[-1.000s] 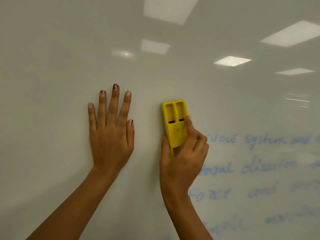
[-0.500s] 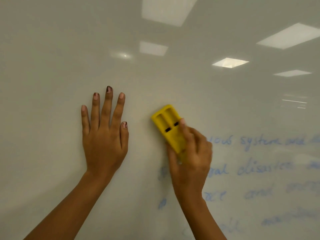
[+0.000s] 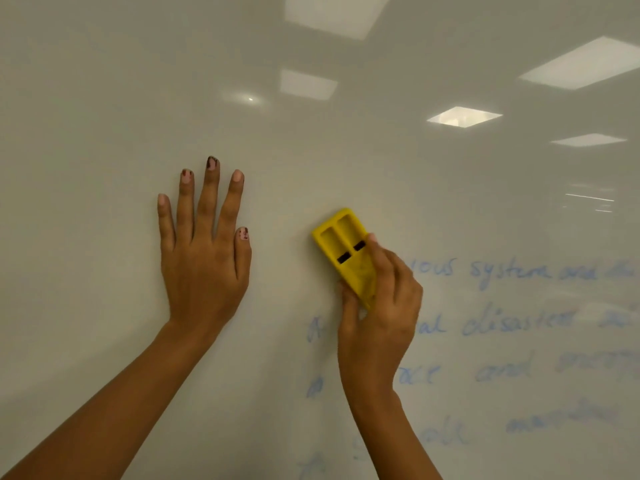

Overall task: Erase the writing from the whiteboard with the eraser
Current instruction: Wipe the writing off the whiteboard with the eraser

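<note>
A glossy whiteboard (image 3: pixel 104 98) fills the view. My right hand (image 3: pixel 381 313) grips a yellow eraser (image 3: pixel 341 244) and presses it flat on the board, its top tilted to the left. Faded blue writing (image 3: pixel 512 271) runs in several lines to the right of and below the eraser, with short blue marks (image 3: pixel 315 329) at the line starts left of my wrist. My left hand (image 3: pixel 204 261) lies flat on the board with fingers spread, a hand's width left of the eraser, holding nothing.
Ceiling lights are reflected in the board's upper part (image 3: pixel 464 116). The board's left half and top carry no writing. No edge or tray of the board shows.
The eraser has tilted from upright to leaning left and shifted right and slightly down with my right hand. Blue marks left of my wrist have come into sight. My left hand stays flat.
</note>
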